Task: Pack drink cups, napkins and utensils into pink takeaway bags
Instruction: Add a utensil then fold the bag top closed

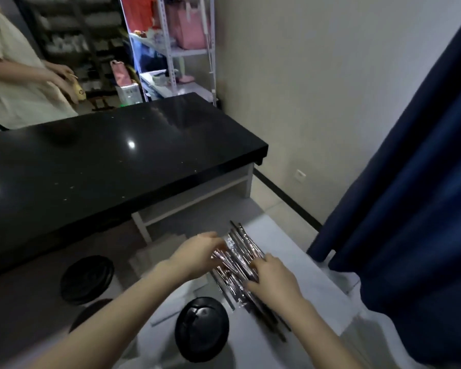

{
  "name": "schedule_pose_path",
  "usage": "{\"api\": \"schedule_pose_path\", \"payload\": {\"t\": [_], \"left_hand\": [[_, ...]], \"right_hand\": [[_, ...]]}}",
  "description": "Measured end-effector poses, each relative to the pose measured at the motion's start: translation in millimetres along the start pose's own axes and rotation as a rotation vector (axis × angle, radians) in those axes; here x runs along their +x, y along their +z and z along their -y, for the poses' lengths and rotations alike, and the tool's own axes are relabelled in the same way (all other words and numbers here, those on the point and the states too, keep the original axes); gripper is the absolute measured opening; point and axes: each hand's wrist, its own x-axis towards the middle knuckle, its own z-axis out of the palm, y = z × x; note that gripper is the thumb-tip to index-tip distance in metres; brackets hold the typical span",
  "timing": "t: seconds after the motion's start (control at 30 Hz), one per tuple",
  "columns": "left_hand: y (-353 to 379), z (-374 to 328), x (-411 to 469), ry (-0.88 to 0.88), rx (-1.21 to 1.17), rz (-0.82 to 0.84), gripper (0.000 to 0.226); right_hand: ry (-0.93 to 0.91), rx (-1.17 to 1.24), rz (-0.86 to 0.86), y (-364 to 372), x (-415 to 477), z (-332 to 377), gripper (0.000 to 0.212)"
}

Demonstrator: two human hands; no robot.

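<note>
A pile of long utensils in shiny clear wrappers lies on a low white surface in front of me. My left hand rests on the left side of the pile, fingers curled into the wrappers. My right hand presses on the near right side of the same pile. Black cup lids show below: one near my left forearm, another further left. Pink bags stand on a far metal shelf.
A glossy black counter runs across the middle, with a white frame below it. A person in a pale shirt stands behind it at left. A dark blue curtain hangs at right.
</note>
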Motion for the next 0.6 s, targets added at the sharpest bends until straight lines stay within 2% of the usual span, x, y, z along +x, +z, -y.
{"api": "schedule_pose_path", "payload": {"t": [0.13,0.23,0.43,0.6], "left_hand": [[31,1,34,0.038,0.207,0.109,0.037],[47,3,46,0.049,0.239,0.154,0.048],[56,9,56,0.068,0.262,0.023,0.033],[47,16,49,0.081,0.165,-0.094,0.02]], "right_hand": [[0.026,-0.05,-0.023,24,7,-3,0.044],[0.042,-0.015,-0.051,33,12,-9,0.035],[0.073,0.138,-0.093,35,15,-18,0.02],[0.125,0.265,-0.176,30,10,-24,0.016]]}}
